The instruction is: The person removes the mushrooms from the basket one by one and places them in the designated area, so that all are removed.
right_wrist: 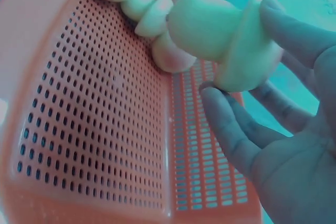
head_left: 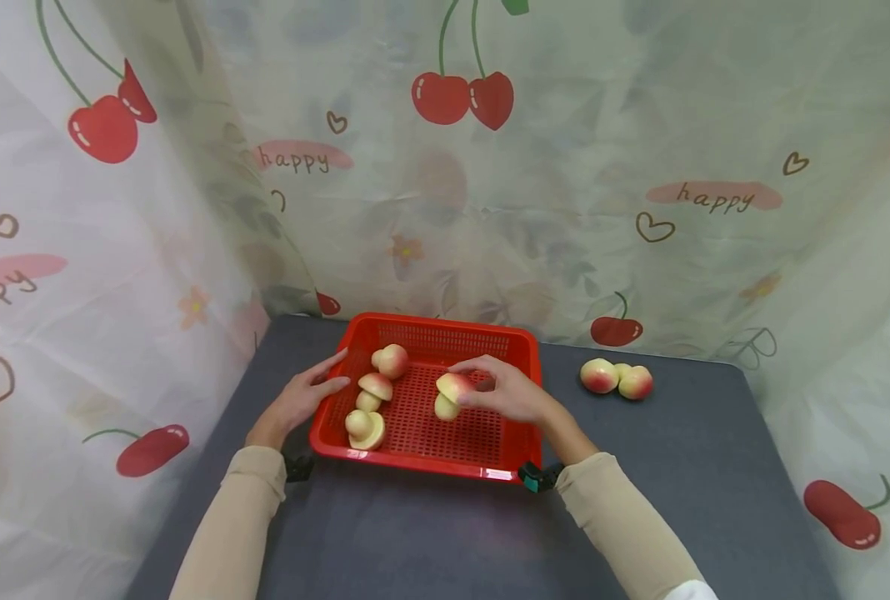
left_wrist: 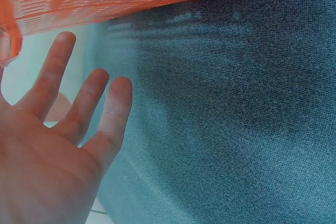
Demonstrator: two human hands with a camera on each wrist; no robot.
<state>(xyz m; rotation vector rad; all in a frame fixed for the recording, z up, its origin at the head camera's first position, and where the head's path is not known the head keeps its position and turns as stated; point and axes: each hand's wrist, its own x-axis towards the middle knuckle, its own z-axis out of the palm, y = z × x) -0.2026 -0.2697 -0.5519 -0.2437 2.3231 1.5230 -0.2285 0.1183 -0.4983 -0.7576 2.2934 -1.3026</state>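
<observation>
The right hand's grip (head_left: 501, 390) pinches a toy mushroom (head_left: 454, 390) between thumb and fingertips, over the floor of the red basket (head_left: 445, 475). Held by its blushed cap, it points its stem away from the palm; in the head view its long axis runs slightly aslant, stem toward the table's (head_left: 430, 537) near edge and a little left. The left hand (head_left: 302, 398), fingers extended, is at the basket's left rim. Three other mushrooms (head_left: 375, 386) line that side. The basket sits by the table's far edge; two loose mushrooms (head_left: 598, 377) lie between it and the far-right corner.
</observation>
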